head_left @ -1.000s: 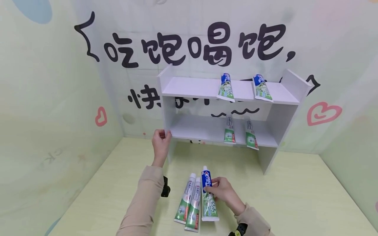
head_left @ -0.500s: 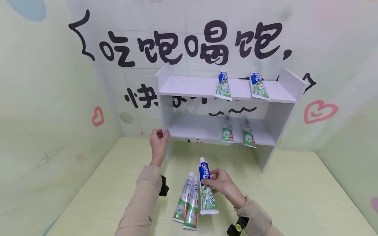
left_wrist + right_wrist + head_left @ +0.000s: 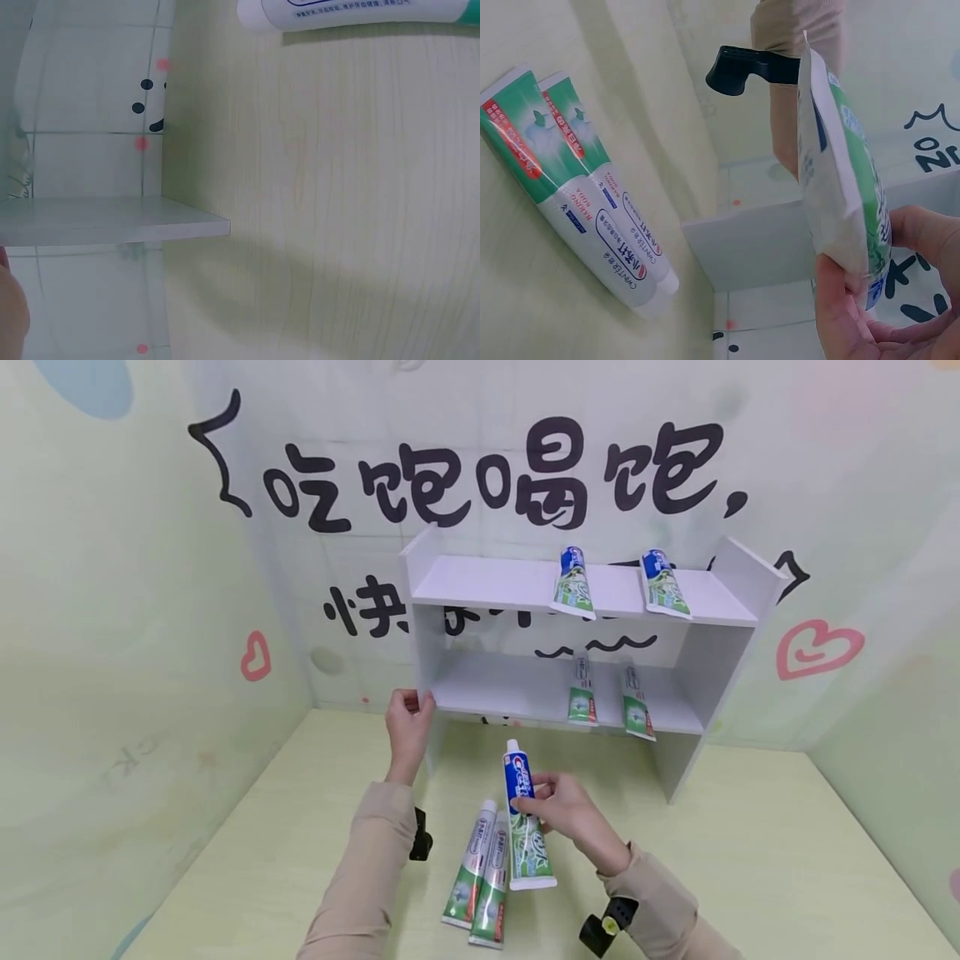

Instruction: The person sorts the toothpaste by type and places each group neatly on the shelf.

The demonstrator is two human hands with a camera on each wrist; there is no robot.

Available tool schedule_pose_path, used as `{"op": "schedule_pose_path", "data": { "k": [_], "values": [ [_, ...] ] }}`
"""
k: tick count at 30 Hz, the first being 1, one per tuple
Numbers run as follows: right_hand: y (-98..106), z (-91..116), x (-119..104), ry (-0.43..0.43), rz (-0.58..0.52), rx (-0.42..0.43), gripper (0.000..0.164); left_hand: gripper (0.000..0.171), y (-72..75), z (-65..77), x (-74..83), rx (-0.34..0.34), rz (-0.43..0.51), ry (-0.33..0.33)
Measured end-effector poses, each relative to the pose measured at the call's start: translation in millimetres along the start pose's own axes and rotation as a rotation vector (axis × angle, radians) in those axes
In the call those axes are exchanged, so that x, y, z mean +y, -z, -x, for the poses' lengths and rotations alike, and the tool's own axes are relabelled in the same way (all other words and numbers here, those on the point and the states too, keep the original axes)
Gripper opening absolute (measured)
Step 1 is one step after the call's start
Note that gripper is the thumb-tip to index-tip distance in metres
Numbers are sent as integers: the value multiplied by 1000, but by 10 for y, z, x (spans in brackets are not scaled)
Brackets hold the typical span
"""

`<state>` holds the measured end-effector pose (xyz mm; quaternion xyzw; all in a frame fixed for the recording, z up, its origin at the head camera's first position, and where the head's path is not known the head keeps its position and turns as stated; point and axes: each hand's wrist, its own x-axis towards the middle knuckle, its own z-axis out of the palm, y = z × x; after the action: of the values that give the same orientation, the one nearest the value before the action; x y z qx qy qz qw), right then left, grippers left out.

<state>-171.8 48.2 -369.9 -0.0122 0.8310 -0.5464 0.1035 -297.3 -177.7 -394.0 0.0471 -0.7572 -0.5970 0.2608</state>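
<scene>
My right hand point(image 3: 573, 810) pinches a blue, white and green toothpaste tube point(image 3: 529, 839) by its side, cap pointing toward the shelf. The right wrist view shows this tube edge-on above the table, between thumb and fingers. With curled fingers, my left hand point(image 3: 408, 731) holds the front edge of the left side panel of a white two-tier shelf point(image 3: 495, 578). In the left wrist view only a bit of that hand shows, beside the panel point(image 3: 112, 219). Two silver and green toothpaste tubes point(image 3: 468, 868) lie overlapping on the table, left of the held tube.
Two blue and green tubes point(image 3: 574, 585) lie on the upper tier, centre and right. Two silver and green tubes point(image 3: 582, 693) lie on the lower tier below them. Walls with black lettering stand close behind and at both sides of the pale table point(image 3: 787, 860).
My right hand has lifted the toothpaste tube and carried it forward, toward the shelf. My left hand stays on the side panel, and the other tubes have not moved.
</scene>
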Motion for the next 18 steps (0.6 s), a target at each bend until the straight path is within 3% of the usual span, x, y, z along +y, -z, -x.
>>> {"op": "schedule_pose_path", "data": {
  "k": [18],
  "values": [
    [169, -41, -427, 64, 18, 48, 47, 28, 1, -2, -1, -14, 20, 12]
  ]
}}
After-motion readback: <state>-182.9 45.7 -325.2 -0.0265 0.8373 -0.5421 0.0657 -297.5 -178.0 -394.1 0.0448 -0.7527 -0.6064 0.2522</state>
